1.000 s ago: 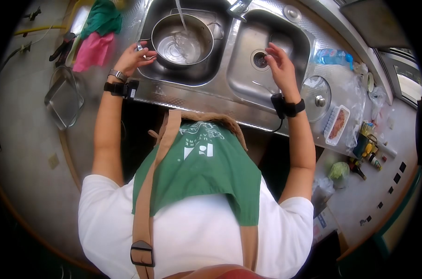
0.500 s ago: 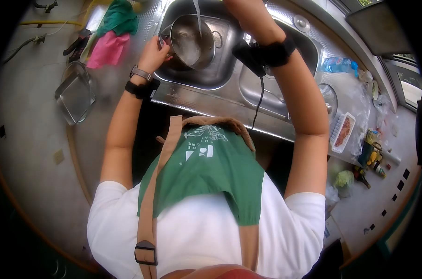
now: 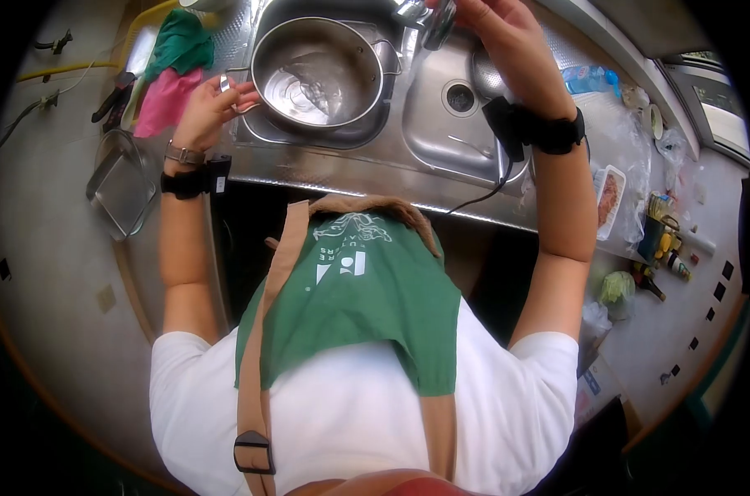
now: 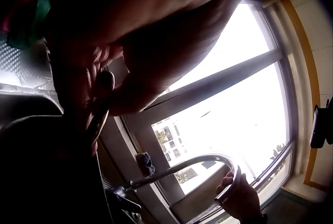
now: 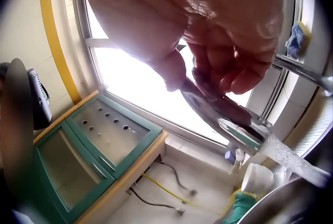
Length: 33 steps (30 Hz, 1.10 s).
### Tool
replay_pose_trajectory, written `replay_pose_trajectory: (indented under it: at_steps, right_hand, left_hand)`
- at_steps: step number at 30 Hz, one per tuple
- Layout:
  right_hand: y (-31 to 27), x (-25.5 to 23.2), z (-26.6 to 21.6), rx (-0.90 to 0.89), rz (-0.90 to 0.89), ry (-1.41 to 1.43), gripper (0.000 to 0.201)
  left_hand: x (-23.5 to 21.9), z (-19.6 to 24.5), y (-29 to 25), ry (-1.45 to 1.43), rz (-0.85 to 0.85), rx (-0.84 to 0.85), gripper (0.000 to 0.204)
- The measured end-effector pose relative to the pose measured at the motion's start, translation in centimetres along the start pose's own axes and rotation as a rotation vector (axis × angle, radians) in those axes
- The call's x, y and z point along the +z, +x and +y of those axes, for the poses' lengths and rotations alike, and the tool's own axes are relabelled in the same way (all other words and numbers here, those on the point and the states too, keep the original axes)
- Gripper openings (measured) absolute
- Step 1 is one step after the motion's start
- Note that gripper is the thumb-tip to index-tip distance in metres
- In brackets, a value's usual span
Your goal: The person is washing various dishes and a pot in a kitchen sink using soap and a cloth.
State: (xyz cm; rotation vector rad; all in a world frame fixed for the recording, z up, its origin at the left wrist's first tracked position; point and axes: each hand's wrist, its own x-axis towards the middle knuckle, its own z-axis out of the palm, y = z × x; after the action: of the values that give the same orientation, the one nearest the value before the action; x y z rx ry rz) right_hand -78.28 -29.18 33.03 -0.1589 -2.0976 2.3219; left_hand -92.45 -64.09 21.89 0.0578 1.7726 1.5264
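Observation:
My left hand [image 3: 210,112] grips the loop handle on the near left side of a steel pot [image 3: 358,74]. The pot is over the left basin [image 3: 263,136], with clear water in its bottom. In the left wrist view, the fingers [image 4: 117,54] curl about the dark handle. My right hand [image 3: 511,41] is at the faucet spout [image 3: 439,26], above the divider between the basins. The right wrist view shows its fingers round the spout's end, with a water stream [image 5: 291,161] running out beside the pot's rim.
The right basin [image 3: 429,136] holds a round metal item [image 3: 489,74] and a thin utensil [image 3: 472,147]. Green and pink cloths [image 3: 167,103] and a metal tray [image 3: 123,194] lie left. To the right are a blue bottle [image 3: 592,80] and a tray of meat [image 3: 611,202].
My right hand has come up from over the right basin to the faucet spout, and the spout now stands further right. The pot tilted, then levelled, and looks larger now.

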Motion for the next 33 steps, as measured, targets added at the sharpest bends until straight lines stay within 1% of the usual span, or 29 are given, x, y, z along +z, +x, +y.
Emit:
replay_pose_trajectory:
  at_steps: [1, 2, 4, 5, 6, 7, 8, 10, 11, 12, 14, 16, 17, 18, 20, 21, 22, 24, 25, 26, 27, 28, 29, 30, 32, 33]
  right_hand:
    - [-0.7, -1.3, 0.6, -0.013, 0.067, -0.005, 0.027]
    - [-1.4, -2.3, 0.6, -0.01, 0.087, -0.056, 0.027]
    - [-1.8, -4.3, 1.1, -0.002, 0.124, -0.028, 0.028]
    - [-1.9, -5.0, 1.5, -0.003, 0.124, -0.026, 0.028]
    - [-2.1, -5.7, 1.9, -0.046, 0.123, -0.015, 0.028]
    - [-2.4, -6.4, 2.2, -0.091, 0.122, -0.006, 0.028]
    - [-2.9, -6.6, 2.3, -0.093, 0.127, -0.008, 0.028]
    - [-4.0, -6.7, 2.7, -0.21, 0.315, -0.134, 0.03]
    - [-4.6, -9.4, 4.1, -0.155, 0.326, -0.384, 0.024]
    - [-4.7, -13.0, 6.8, -0.248, 0.347, -0.7, 0.038]
    - [-6.2, -16.3, 11.1, -0.075, 0.392, -1.024, 0.039]
    - [-7.8, -17.6, 14.6, 0.201, 0.415, -0.752, 0.04]
    - [-8.3, -18.8, 16.3, 0.195, 0.409, -0.711, 0.038]
    - [-8.6, -19.3, 16.7, 0.197, 0.406, -0.711, 0.038]
    - [-9.1, -20.4, 17.6, 0.317, 0.356, -0.557, 0.034]
    - [-9.2, -20.3, 17.3, 0.288, 0.416, -0.529, 0.029]
    - [-9.0, -20.2, 17.2, 0.292, 0.409, -0.529, 0.029]
    - [-8.1, -20.1, 16.9, 0.244, 0.457, -0.439, 0.025]
    - [-7.8, -20.0, 17.4, 0.187, 0.41, -0.43, 0.022]
    - [-7.9, -20.2, 17.6, 0.188, 0.408, -0.43, 0.022]
    - [-8.0, -20.5, 17.8, 0.224, 0.397, -0.542, 0.021]
    - [-8.2, -20.7, 18.2, 0.263, 0.383, -0.655, 0.02]
    - [-8.5, -21.7, 18.8, 0.306, 0.388, -0.604, 0.02]
    - [-8.6, -22.6, 18.8, 0.31, 0.385, -0.608, 0.02]
    - [-8.4, -24.3, 18.9, 0.349, 0.442, -0.667, 0.021]
    - [-7.9, -24.8, 18.3, 0.311, 0.436, -0.659, 0.021]
  left_hand:
    - [0.2, 0.3, -0.6, -0.059, -0.043, 0.019, 0.01]
    - [0.7, 0.6, -1.2, -0.056, -0.046, 0.017, 0.01]
    - [2.2, 1.3, -2.1, -0.136, -0.125, 0.024, 0.012]
    - [3.6, 1.7, -2.4, -0.179, -0.16, 0.002, 0.013]
    - [5.0, 1.6, -2.4, -0.176, -0.16, 0.002, 0.013]
    - [6.5, 1.5, -2.3, -0.212, -0.2, -0.002, 0.013]
    - [8.2, 1.3, -2.1, -0.249, -0.243, -0.007, 0.014]
    - [11.1, 0.4, -1.3, -0.296, -0.281, 0.002, 0.016]
    - [12.5, -0.1, -1.0, -0.29, -0.283, 0.019, 0.015]
    - [13.7, -0.6, -0.7, -0.284, -0.286, 0.038, 0.015]
    - [15.4, -2.1, 0.3, -0.31, -0.313, 0.055, 0.013]
    - [17.0, -2.7, 0.9, -0.312, -0.322, 0.079, 0.012]
    - [17.9, -2.8, 1.1, -0.299, -0.319, 0.083, 0.013]
    - [18.5, -3.0, 1.3, -0.301, -0.317, 0.08, 0.013]
    - [19.5, -3.6, 1.8, -0.304, -0.363, 0.091, 0.013]
    - [19.8, -3.8, 2.0, -0.291, -0.374, 0.1, 0.012]
    - [19.9, -4.5, 2.1, -0.295, -0.369, 0.096, 0.012]
    - [19.9, -6.2, 2.5, -0.314, -0.27, 0.106, 0.011]
    - [20.0, -7.2, 2.3, -0.317, -0.266, 0.105, 0.011]
    - [20.1, -8.4, 2.0, -0.339, -0.243, 0.05, 0.011]
    - [20.3, -9.1, 1.9, -0.36, -0.222, -0.004, 0.011]
    - [20.8, -9.8, 2.2, -0.363, -0.222, -0.006, 0.011]
    - [21.7, -10.7, 2.5, -0.382, -0.214, -0.039, 0.011]
    - [22.6, -11.0, 3.0, -0.4, -0.21, -0.069, 0.011]
    - [23.9, -11.1, 4.7, -0.43, -0.223, -0.064, 0.011]
    - [24.4, -10.7, 5.4, -0.418, -0.184, -0.042, 0.012]
